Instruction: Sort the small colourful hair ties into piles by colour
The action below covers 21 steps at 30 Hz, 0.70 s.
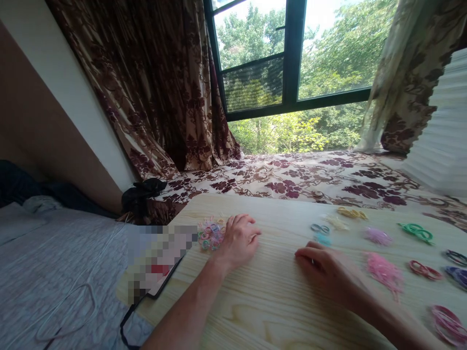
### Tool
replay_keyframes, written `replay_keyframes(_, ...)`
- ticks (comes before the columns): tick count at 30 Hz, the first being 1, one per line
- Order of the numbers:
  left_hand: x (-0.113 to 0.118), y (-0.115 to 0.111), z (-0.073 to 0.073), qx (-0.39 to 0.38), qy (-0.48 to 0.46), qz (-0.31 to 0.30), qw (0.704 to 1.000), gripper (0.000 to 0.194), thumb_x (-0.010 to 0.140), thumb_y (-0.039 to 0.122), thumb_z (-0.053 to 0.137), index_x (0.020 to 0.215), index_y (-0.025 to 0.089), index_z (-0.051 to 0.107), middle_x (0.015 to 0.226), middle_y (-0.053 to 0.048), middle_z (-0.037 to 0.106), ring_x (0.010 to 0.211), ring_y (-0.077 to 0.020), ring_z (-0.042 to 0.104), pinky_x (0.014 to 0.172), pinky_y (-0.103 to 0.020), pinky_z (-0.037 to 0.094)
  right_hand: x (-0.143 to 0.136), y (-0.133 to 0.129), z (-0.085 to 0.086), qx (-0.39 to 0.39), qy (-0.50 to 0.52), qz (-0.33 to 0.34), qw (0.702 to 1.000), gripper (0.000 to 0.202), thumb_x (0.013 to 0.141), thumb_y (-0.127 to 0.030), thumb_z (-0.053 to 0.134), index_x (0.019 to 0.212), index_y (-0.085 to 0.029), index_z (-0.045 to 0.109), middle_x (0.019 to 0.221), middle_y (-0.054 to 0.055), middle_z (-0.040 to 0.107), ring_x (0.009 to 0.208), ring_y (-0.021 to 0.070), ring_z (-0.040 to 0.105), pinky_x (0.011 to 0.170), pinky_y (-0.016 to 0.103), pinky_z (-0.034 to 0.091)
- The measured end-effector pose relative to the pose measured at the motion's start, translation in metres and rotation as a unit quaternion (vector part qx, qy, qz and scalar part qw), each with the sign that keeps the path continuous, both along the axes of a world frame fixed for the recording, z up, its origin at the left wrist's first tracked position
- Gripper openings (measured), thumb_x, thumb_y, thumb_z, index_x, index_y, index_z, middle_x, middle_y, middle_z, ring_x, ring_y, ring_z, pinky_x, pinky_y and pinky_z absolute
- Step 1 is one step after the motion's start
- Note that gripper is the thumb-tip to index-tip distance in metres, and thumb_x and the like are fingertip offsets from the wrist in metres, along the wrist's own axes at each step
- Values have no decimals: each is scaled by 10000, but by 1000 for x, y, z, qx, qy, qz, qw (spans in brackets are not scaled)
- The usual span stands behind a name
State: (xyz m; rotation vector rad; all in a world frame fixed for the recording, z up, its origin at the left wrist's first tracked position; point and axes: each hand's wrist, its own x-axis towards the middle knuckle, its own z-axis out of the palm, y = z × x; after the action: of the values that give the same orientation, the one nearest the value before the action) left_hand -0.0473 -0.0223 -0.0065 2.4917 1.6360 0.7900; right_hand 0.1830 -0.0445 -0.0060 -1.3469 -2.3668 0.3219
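Observation:
My left hand (239,239) rests on the light wooden table (277,218), just right of a mixed pile of small coloured bands (211,233); its fingers are bent and pressed together, and anything under them is hidden. To the right, my right hand (314,262) is closed with thumb and forefinger near each other; what it may hold cannot be made out. Beyond it lie a small light-blue pile (323,238) and a grey-blue band loop (320,228). A pink pile (385,273) and a lilac pile (378,236) are further right.
Green bands (416,232), yellow bands (351,213), red bands (425,270) and dark pink bands (448,323) lie on the right side. A dark-edged device, partly blurred, is at the left table edge with a black cable (126,323). Behind are floral cloth (284,187) and a window.

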Motion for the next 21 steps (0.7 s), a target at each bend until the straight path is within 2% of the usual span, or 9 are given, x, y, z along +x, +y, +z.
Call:
replay_keyframes(2, 1, 2, -1, 5, 5, 31, 1000, 262, 793, 185, 465, 946, 232, 672, 1091, -52, 580, 1100, -192, 450, 1004, -377, 305, 1, 0, -1, 3, -5, -2, 1000, 330, 864, -310, 374, 781, -228, 683, 756, 40, 649, 636, 164, 608, 575, 248, 442)
replay_keyframes(5, 2, 7, -3, -10, 35, 75, 996, 300, 822, 223, 434, 1062, 192, 613, 1192, -82, 543, 1160, -214, 414, 1015, -406, 286, 2, 0, -2, 6, -6, -2, 1000, 320, 861, -316, 386, 785, -230, 685, 758, 41, 649, 629, 160, 605, 564, 242, 437)
replay_keyframes(7, 2, 10, -5, -26, 61, 86, 994, 293, 841, 258, 416, 1042, 175, 612, 1242, -99, 517, 1215, -242, 368, 1029, -448, 252, 2, 0, -2, 1, -6, -4, 1000, 322, 862, -318, 382, 792, -226, 683, 773, 46, 648, 646, 169, 608, 574, 254, 438)
replay_keyframes(12, 4, 5, -7, -28, 80, 57, 995, 268, 857, 263, 398, 902, 213, 658, 1220, -78, 535, 1230, -261, 351, 1024, -511, 220, 1, -1, 0, -16, -11, -6, 1000, 339, 869, -309, 358, 794, -220, 676, 789, 51, 644, 667, 184, 610, 585, 275, 432)
replay_keyframes(17, 6, -2, -3, -14, 20, -19, 1000, 233, 811, 195, 462, 835, 252, 686, 1098, -32, 592, 1168, -213, 413, 1031, -444, 247, 0, -1, 0, -9, -8, -8, 1000, 333, 859, -296, 362, 797, -212, 678, 779, 54, 643, 664, 179, 604, 581, 266, 421)
replay_keyframes(21, 4, 1, 0, 15, -20, 2, 1000, 261, 778, 113, 464, 870, 223, 682, 987, -35, 616, 1053, -187, 478, 985, -397, 310, 0, 0, 0, -17, -6, -6, 1000, 331, 852, -283, 365, 768, -209, 676, 767, 54, 644, 663, 174, 602, 588, 260, 419)
